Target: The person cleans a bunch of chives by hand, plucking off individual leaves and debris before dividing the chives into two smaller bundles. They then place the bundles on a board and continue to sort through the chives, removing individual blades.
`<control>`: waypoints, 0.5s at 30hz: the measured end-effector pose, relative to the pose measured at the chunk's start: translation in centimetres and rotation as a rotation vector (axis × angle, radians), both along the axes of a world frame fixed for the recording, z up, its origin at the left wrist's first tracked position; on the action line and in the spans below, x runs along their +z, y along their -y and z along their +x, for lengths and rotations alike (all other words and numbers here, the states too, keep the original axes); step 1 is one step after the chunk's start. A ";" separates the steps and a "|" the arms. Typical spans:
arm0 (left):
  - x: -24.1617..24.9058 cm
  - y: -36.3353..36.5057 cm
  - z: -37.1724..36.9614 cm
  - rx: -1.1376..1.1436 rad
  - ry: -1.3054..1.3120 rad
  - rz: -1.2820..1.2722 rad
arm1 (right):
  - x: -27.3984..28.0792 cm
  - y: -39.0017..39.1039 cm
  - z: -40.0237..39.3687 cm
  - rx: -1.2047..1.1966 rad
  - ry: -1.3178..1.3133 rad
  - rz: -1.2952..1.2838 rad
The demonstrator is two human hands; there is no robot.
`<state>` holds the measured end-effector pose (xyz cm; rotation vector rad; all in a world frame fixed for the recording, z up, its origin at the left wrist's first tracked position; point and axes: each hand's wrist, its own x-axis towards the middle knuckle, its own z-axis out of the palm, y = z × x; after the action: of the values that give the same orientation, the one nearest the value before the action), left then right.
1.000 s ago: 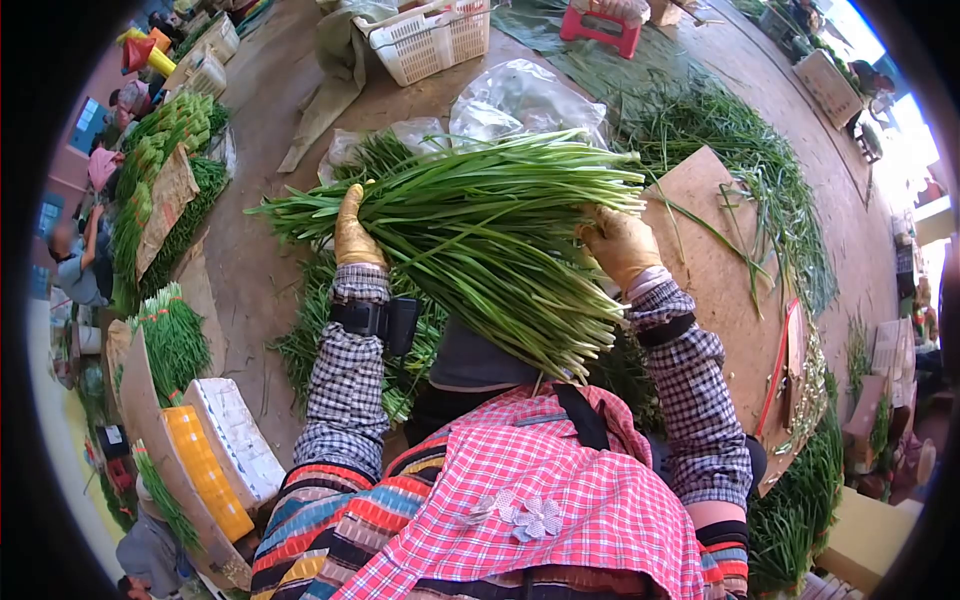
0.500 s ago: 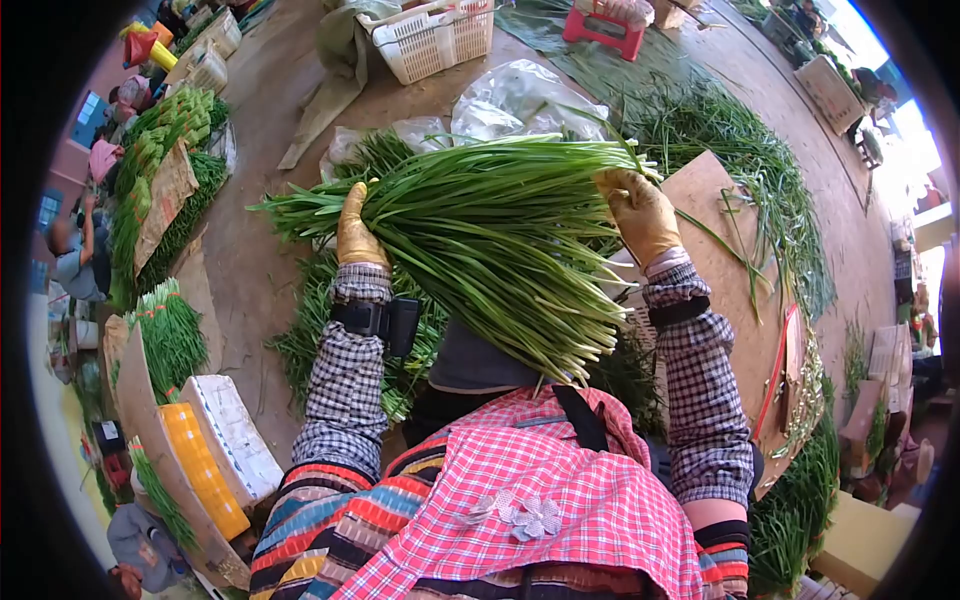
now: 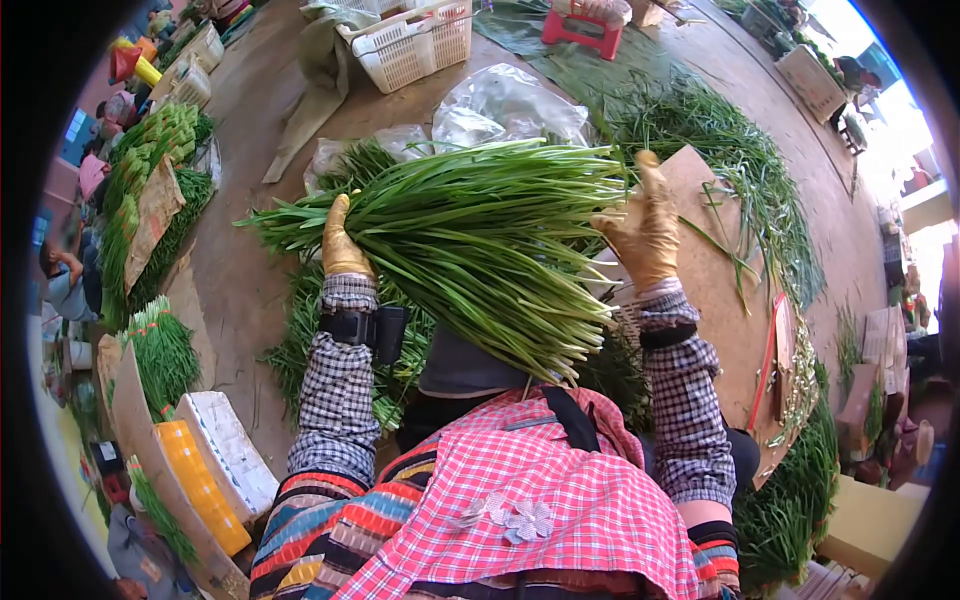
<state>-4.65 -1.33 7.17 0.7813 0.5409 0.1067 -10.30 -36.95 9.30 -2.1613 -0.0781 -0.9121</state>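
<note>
Yellow-gloved, my left hand (image 3: 347,240) wraps round the leafy end of a large bunch of garlic chives (image 3: 480,220). The stalks fan out to the right, their pale cut ends spread unevenly. Close by those ends is my right hand (image 3: 648,235), also gloved, with one finger pointing up and the others spread toward the stalk tips. Behind the bunch lies clear plastic sheeting (image 3: 510,105), and more loose chives (image 3: 300,325) show below it on the left.
To the right stands a board (image 3: 710,290) with a red strip and trimmings on it. Heaped greens (image 3: 740,150) lie beyond it. A white plastic crate (image 3: 415,50) and red stool (image 3: 582,35) are at the back. Bundled chives (image 3: 160,355) and boxes (image 3: 232,450) sit left.
My right hand has let go of the upper stalk ends and opened, one finger now raised. My left hand keeps its hold, and the view has shifted slightly.
</note>
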 end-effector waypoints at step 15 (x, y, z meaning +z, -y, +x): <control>-1.0 -0.7 -0.1 -0.032 -0.029 -0.025 | -0.1 9.0 -7.7 0.438 -0.674 0.707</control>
<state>-4.73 -0.65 6.21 0.7681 0.5563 0.0593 -17.98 -45.92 9.17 -1.5770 0.0916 0.0778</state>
